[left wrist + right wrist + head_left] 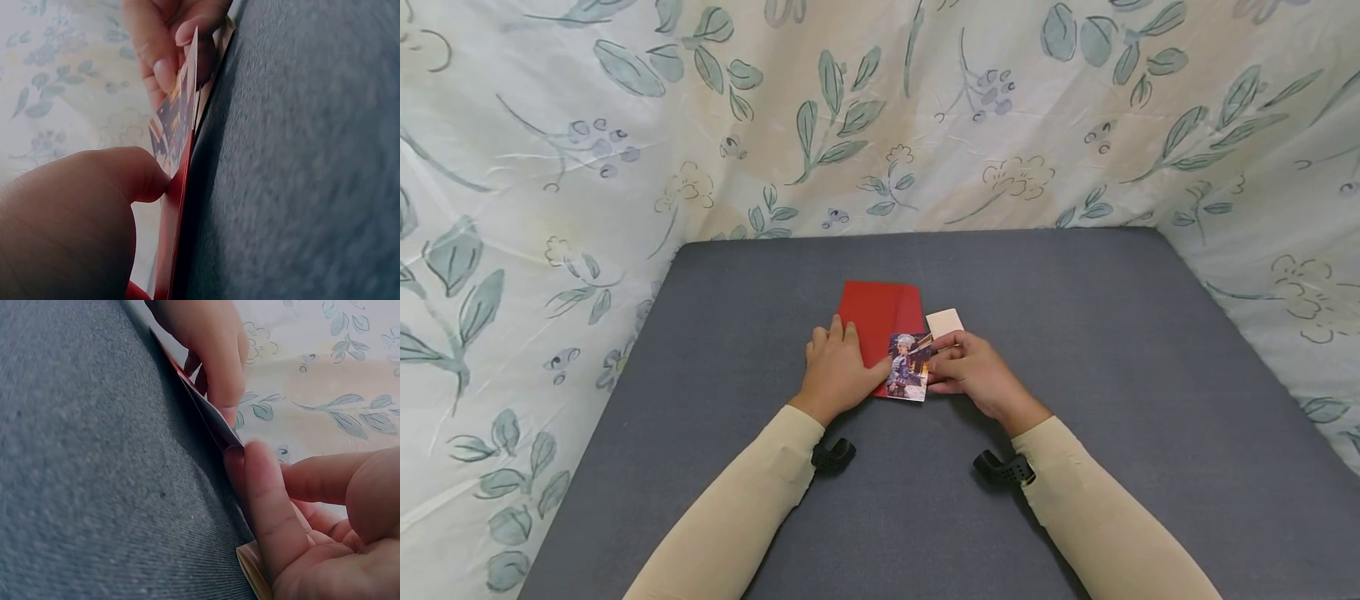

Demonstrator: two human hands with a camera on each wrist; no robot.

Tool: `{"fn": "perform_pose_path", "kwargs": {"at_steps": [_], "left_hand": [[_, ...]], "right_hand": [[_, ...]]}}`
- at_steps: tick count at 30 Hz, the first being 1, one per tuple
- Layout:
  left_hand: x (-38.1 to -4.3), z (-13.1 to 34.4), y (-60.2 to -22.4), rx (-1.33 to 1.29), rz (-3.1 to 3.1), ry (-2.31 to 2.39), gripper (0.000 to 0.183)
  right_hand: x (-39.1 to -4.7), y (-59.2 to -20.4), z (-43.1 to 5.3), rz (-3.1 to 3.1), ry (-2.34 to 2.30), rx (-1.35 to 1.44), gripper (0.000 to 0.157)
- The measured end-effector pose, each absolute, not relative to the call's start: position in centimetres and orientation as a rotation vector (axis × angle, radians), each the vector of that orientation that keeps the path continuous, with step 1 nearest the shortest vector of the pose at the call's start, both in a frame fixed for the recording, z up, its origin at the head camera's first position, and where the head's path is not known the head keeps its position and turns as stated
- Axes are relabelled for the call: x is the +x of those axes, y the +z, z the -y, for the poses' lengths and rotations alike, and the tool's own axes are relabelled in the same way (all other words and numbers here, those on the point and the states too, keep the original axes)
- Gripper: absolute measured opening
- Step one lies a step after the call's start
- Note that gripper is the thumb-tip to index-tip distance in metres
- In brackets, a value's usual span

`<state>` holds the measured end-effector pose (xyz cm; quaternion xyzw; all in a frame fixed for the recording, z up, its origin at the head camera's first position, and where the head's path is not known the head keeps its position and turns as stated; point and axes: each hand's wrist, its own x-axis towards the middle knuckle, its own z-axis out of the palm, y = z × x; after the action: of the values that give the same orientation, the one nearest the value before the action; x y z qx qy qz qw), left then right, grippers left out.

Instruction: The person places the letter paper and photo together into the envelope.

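A flat red envelope (pixel 868 308), with a flap-like band along its right side, lies on the grey table. My left hand (pixel 835 371) rests across its left part, fingers spread, and the thumb (pixel 147 178) presses on the red surface beside a photo card. That photo card (pixel 908 368) shows a figure in a white hat and overlaps the envelope's lower right. Between thumb and fingers, my right hand (pixel 973 372) pinches the card's right edge. In the left wrist view the card (pixel 178 119) stands tilted up off the envelope. The right fingertips partly cover it.
Just behind the right fingers lies a small cream paper piece (pixel 945 321); its edge (pixel 253 569) looks folded in the right wrist view. The grey tabletop (pixel 1075 317) spreads around. Floral cloth (pixel 880 125) hangs behind and at both sides. Each wrist carries a black band (pixel 833 456).
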<state>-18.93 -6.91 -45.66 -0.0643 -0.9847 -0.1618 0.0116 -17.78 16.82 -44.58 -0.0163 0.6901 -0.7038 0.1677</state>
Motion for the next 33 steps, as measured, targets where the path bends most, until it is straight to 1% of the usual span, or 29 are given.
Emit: {"fn": "perform_pose_path", "kwargs": {"at_steps": [9, 25, 33], "left_hand": [[-18.7, 6.6, -45.5, -0.221, 3.067, -0.509, 0.099], [-18.2, 6.2, -45.4, -0.226, 3.072, -0.523, 0.099], [-18.2, 6.2, -45.3, -0.240, 3.072, -0.521, 0.098]], "right_hand": [[-17.6, -44.5, -16.6, -1.975, -1.989, -0.060, 0.034], [-17.4, -44.8, -15.8, -2.037, -1.980, -0.044, 0.030], [-17.3, -44.2, -16.1, -2.103, -1.909, 0.008, 0.036]]}}
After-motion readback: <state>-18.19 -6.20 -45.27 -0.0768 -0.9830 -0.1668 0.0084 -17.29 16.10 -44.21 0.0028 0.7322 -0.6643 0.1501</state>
